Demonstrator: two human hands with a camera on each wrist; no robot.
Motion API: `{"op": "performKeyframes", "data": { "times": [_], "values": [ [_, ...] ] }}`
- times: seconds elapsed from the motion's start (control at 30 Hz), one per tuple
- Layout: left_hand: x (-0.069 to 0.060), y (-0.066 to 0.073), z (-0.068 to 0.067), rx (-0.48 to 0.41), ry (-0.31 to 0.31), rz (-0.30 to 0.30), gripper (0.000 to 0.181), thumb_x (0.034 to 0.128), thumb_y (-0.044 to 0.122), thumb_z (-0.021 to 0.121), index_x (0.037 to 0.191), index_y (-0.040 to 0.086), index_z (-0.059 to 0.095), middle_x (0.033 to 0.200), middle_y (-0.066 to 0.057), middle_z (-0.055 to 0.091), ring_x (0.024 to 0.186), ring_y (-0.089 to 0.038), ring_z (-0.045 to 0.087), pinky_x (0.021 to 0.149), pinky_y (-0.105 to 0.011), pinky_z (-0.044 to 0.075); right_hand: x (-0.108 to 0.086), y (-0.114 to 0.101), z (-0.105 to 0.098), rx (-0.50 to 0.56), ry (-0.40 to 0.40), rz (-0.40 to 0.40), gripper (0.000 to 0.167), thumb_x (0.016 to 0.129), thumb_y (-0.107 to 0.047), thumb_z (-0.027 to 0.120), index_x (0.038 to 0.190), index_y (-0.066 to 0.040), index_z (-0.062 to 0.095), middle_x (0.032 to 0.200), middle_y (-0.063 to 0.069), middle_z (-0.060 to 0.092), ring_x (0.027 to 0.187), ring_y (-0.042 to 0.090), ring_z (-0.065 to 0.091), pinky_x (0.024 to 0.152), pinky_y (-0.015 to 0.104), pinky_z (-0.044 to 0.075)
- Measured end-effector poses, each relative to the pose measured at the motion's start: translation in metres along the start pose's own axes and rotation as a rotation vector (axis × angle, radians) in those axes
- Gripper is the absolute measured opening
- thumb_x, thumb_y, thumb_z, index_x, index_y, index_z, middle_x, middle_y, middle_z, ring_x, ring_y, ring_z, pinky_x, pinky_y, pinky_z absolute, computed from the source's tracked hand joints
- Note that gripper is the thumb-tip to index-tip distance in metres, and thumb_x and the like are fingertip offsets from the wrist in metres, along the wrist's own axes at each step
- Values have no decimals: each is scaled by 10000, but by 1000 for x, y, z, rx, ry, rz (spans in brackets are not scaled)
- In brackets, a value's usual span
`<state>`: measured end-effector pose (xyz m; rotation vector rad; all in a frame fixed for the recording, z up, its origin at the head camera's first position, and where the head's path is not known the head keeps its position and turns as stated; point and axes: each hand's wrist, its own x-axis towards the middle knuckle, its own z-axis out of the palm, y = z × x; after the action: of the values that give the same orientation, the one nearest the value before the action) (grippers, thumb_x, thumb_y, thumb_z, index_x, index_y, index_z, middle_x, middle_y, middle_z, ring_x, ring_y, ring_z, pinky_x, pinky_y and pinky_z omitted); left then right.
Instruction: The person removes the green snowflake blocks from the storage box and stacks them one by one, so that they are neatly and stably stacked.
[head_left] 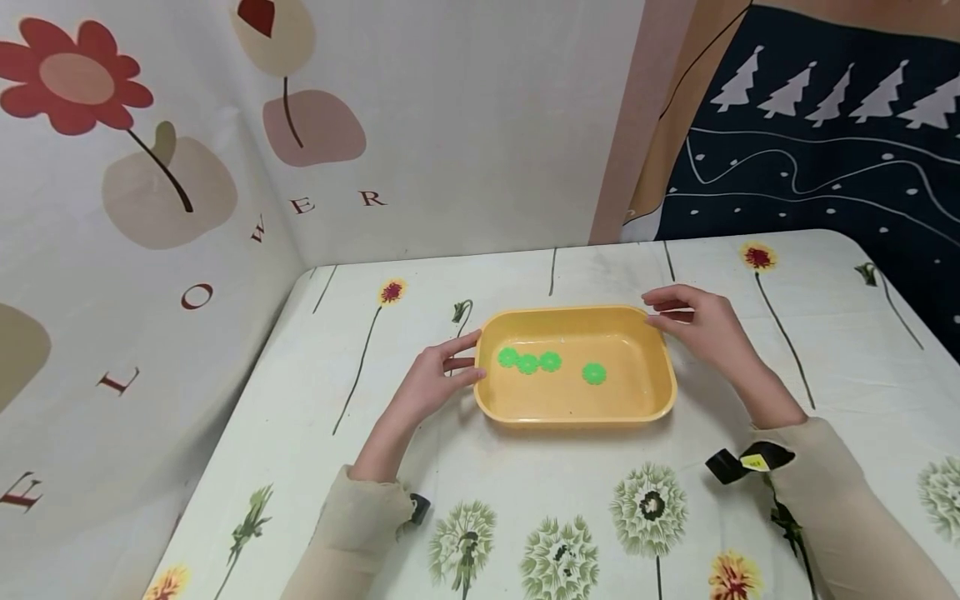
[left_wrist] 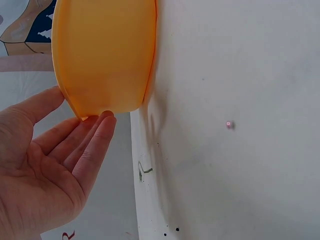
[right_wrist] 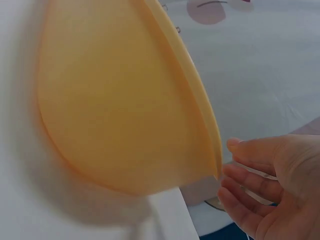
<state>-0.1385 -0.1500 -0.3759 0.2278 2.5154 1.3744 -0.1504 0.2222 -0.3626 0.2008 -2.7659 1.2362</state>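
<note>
Left grip (head_left: 427, 382), thumb and fingers apart, touches the nine-o'clock end of the yellow tray (head_left: 575, 420), over the counter (head_left: 525, 467). Three green discs (head_left: 528, 363) lie toward nine inside, a fourth disc (head_left: 595, 373) near centre. Right grip (head_left: 708, 327), digits apart, is by the two-o'clock corner. Handling both ends evenly should keep discs from sliding.

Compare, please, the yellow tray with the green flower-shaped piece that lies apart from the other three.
Colour: the yellow tray is a warm orange-yellow, while the lone flower-shaped piece is bright green.
Size: the yellow tray is far larger than the lone flower-shaped piece.
Outline: the yellow tray is a rounded rectangle; the lone flower-shaped piece is roundish with a scalloped edge.
Shared: each looks mostly one colour.
</note>
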Motion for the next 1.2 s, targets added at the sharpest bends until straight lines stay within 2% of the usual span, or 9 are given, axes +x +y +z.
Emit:
{"op": "performKeyframes", "data": {
  "times": [0.17, 0.3, 0.57, 0.8, 1.2],
  "values": [
    [0, 0, 0, -4, 0, 3, 626, 908, 126, 730, 1484, 181, 491, 1532, -60, 493, 1246, -282, 631, 978, -398, 564, 2, -9, 7, 39, -26, -26, 315, 926, -107, 706, 1217, 4, 662, 1221, 220, 683, 1128, 372, 655, 965, 477, 532],
    [0, 1, 0, -3, 1, -10, 630, 907, 127, 731, 1486, 191, 489, 1532, -48, 493, 1248, -270, 631, 978, -389, 565, 4, -16, 12, 42, -16, -68, 302, 917, -104, 714, 1193, 10, 672, 1200, 224, 689, 1167, 389, 635, 1005, 512, 515],
    [-1, 2, 0, -5, 5, -28, 624, 906, 132, 732, 1480, 205, 498, 1529, -32, 498, 1251, -261, 630, 982, -395, 562, 9, -28, 26, 84, 10, -145, 269, 887, -39, 731, 1146, 25, 695, 1158, 209, 712, 1079, 352, 674, 951, 480, 541],
    [1, 1, 0, -4, 6, -33, 627, 900, 141, 741, 1476, 218, 504, 1524, -15, 504, 1252, -251, 630, 988, -396, 559, 13, -37, 39, 148, -58, -131, 274, 893, -40, 725, 1158, 21, 690, 1182, 200, 700, 1110, 349, 656, 981, 491, 543],
    [1, -1, 0, -4, 1, -22, 626, 903, 136, 738, 1478, 209, 501, 1526, -21, 502, 1249, -253, 633, 985, -393, 561, 15, -47, 65, 162, -159, -140, 288, 904, -54, 716, 1177, 31, 682, 1191, 210, 693, 1100, 359, 664, 985, 496, 545]
  ]
}}
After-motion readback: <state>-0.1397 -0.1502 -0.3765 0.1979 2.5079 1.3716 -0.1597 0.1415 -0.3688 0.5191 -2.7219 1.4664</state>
